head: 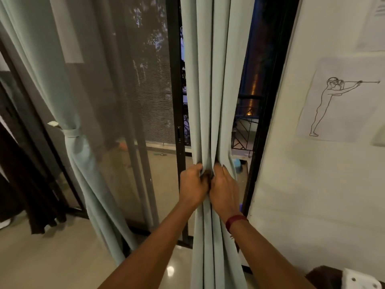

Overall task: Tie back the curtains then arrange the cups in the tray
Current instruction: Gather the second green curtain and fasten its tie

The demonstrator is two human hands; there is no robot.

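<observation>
At left, one pale green fabric curtain (pixel 52 59) hangs already cinched by its matching band (pixel 71 132). The second pale green curtain (pixel 208 90) hangs vertically, bunched, near the white wall (pixel 312 195). The left hand (pixel 192 184) and right hand (pixel 224 188) (touching each other) both curl tightly round its folds at mid-height. No tie shows nearby. Cups and tray are out of view. The wall's paper sheets (pixel 354 113) carry no readable writing.

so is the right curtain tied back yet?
No: the left hand and right hand grip the right curtain, bunched, with no tie visible round it.
</observation>
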